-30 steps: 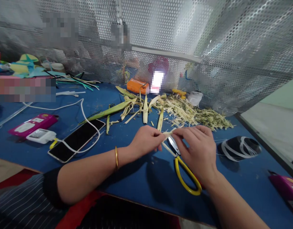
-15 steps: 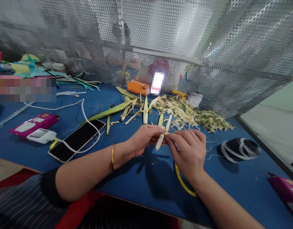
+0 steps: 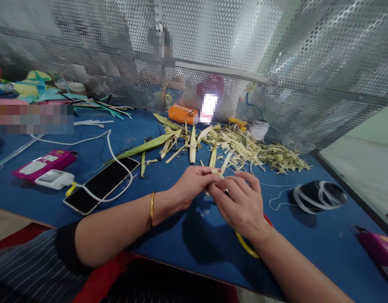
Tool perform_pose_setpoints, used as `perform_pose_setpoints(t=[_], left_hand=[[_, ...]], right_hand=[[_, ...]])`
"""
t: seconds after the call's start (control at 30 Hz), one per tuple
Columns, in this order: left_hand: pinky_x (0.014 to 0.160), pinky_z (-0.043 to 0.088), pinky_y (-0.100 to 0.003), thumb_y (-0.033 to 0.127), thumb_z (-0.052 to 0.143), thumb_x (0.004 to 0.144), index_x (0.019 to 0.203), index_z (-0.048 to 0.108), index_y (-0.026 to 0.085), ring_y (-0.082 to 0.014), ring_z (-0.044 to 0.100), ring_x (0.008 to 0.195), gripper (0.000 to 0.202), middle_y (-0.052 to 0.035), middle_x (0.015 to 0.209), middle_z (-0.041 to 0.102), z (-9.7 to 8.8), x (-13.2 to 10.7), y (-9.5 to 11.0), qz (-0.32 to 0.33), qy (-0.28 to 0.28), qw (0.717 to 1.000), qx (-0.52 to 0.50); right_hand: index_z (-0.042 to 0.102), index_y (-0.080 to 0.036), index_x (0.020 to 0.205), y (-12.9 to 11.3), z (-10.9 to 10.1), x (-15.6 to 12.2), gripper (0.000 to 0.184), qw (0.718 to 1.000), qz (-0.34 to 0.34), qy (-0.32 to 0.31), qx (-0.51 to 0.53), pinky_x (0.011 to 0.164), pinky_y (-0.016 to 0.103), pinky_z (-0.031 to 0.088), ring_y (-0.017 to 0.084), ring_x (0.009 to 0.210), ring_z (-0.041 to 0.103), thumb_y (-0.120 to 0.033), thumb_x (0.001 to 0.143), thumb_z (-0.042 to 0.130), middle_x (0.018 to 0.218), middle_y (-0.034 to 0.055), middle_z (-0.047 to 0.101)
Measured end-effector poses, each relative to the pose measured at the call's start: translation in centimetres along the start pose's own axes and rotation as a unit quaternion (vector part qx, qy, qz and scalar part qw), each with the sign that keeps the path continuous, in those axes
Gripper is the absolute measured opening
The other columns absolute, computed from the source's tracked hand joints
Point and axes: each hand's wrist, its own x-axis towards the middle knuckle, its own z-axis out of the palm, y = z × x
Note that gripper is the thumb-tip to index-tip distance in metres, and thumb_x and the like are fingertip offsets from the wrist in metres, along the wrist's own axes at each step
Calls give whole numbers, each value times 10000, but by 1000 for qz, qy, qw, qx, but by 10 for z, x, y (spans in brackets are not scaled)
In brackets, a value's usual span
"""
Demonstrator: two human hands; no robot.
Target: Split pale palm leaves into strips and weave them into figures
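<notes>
Your left hand (image 3: 190, 185) pinches the pale husk strip (image 3: 226, 163), thumb and forefinger closed on it. One end pokes up past your fingertips; the lower end, plain half a second ago, is mostly hidden by your right hand (image 3: 239, 206), shifted left, its bent fingers gripping too.

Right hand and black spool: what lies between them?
In the head view, thin white thread lies on the blue table between the right hand and the black spool, with a loose bend near the spool.
</notes>
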Motion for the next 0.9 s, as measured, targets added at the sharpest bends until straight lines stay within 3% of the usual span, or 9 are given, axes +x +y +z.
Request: perform_pose_setpoints(t=[0.13,0.27,0.37,0.47,0.53,0.6,0.67,0.77,0.9], left_hand=[[675,502,-249,171,686,724,860,733,119,-96,621,600,153,-29,686,693,3,0,4,-39,35,999,-6],[695,525,-278,153,660,743,895,732,111,-131,671,614,173,-54,668,713,2,-1,8,-43,24,999,-7],[696,521,-270,155,670,735,866,729,108,-133,676,632,151,-64,687,724,1,-1,8,-30,4,1000,4],[687,515,-250,160,699,715,825,725,105,-104,639,598,125,-41,671,709,2,-2,8,-12,14,1000,23],[670,512,-238,163,701,717,807,718,106,-89,615,571,108,-24,653,691,1,-1,9,-5,44,999,20],[653,508,-230,159,682,734,816,708,110,-89,617,568,99,-22,647,683,-1,2,10,-4,76,997,9],[635,506,-228,147,651,754,865,694,121,-95,625,563,122,-19,635,678,-3,4,11,-4,100,995,3],[613,504,-222,137,640,762,863,670,128,-97,631,560,105,-12,632,671,-5,6,11,1,110,994,9],[602,500,-210,155,665,753,750,664,123,-89,629,562,32,-3,632,655,-5,5,9,16,86,995,42]], right_hand=[[621,-214,759,4,0,1,109,959,229,72,147,775,345,437,187,773,606,-192,860,586,767,31,651],[604,-206,658,11,5,2,194,823,453,17,344,564,285,404,159,589,542,-315,818,611,607,-1,599],[605,-194,636,14,8,4,227,724,520,-16,453,515,271,393,136,506,507,-381,754,657,544,-13,589],[593,-185,637,13,9,5,273,687,534,-24,493,518,267,422,126,488,521,-426,738,674,558,-8,614],[579,-189,707,11,9,5,287,693,529,-17,489,529,273,448,133,494,550,-461,767,649,592,-7,635],[551,-202,830,9,7,3,268,737,508,-9,445,549,283,467,151,526,589,-455,798,631,631,-10,649],[534,-214,922,7,5,1,216,825,449,-11,343,593,296,471,175,601,626,-384,824,623,696,3,675],[585,-218,951,8,2,-1,80,945,272,-25,180,700,314,451,198,774,659,-236,876,564,858,43,721],[640,-207,966,14,-3,1,152,987,106,-26,118,793,334,430,181,768,652,-156,925,503,847,40,730]])
